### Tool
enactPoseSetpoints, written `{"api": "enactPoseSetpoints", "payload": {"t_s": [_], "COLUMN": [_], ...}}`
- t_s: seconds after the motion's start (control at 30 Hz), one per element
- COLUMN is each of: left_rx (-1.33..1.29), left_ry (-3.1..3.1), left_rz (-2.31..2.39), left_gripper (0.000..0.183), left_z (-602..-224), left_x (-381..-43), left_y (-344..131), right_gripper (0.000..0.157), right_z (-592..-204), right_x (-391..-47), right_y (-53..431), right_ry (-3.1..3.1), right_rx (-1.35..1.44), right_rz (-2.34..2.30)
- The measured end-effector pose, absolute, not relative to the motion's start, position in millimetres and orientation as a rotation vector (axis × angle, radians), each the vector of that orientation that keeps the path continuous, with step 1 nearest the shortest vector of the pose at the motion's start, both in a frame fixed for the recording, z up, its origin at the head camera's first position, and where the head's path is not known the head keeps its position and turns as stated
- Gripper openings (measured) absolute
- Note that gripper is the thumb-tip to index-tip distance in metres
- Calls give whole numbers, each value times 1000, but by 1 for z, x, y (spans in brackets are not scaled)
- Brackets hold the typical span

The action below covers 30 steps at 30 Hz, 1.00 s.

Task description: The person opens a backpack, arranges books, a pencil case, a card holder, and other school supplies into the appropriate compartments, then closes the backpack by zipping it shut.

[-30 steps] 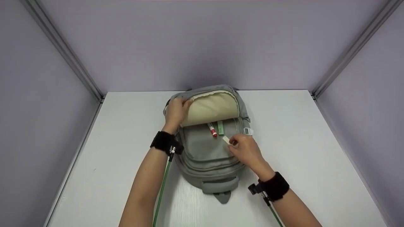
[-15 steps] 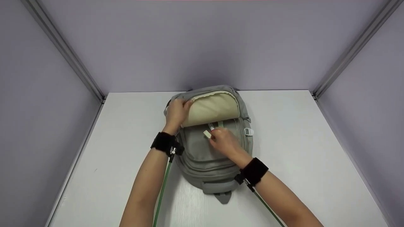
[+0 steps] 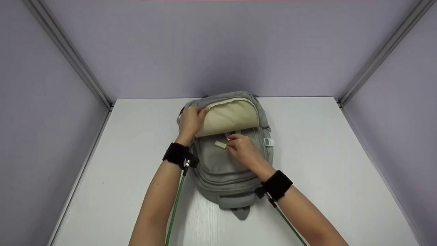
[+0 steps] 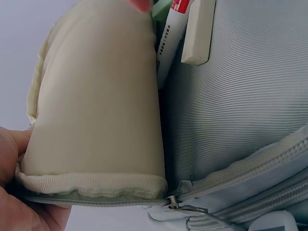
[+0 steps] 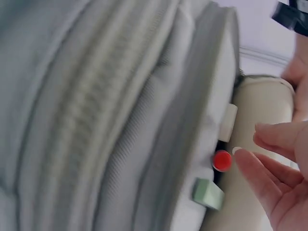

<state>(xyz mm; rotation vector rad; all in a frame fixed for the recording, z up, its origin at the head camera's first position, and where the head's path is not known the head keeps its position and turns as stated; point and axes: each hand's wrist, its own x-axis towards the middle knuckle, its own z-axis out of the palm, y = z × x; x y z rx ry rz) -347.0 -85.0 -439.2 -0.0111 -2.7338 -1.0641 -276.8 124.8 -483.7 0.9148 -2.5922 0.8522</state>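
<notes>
A grey backpack (image 3: 218, 160) lies on the table with its front pocket unzipped and its cream-lined flap (image 3: 228, 118) folded back. My left hand (image 3: 191, 123) grips the flap's edge at the left. A small cream block (image 3: 220, 145) like an eraser lies on the grey fabric under the flap. My right hand (image 3: 244, 150) is just right of it, thumb and fingers apart and holding nothing, seen in the right wrist view. Beside the block are a red-capped white marker (image 4: 173, 38) and a pale green block (image 5: 208, 193), both partly tucked under the flap.
The white table (image 3: 317, 153) is bounded by pale walls at the back and sides. A carry handle (image 3: 238, 201) sits at the backpack's near end, and a white buckle (image 3: 269, 142) at its right side. Green cables run along both forearms.
My right hand has carried the cream block left across the pocket, set it down left of the marker, and let go. My left hand stays on the flap.
</notes>
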Motion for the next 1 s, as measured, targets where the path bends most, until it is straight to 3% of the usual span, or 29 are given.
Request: {"api": "enactPoseSetpoints", "payload": {"t_s": [0.27,0.77,1.0], "left_rx": [-88,-372,-399], "left_ry": [-2724,-2710,-2746], "left_rz": [-1093,-1377,-1392], "left_gripper": [44,46,55], "left_z": [-437,-439,-446], "left_x": [-341,-305,-289], "left_y": [-84,-84,-84], "right_gripper": [6,19,34], "right_z": [-478,-491,-494], "right_x": [-275,-264,-264], "right_y": [150,197,205], "right_ry": [-2460,-2253,-2294], "right_rx": [733,99,120], "right_rz": [986,1358,1394]}}
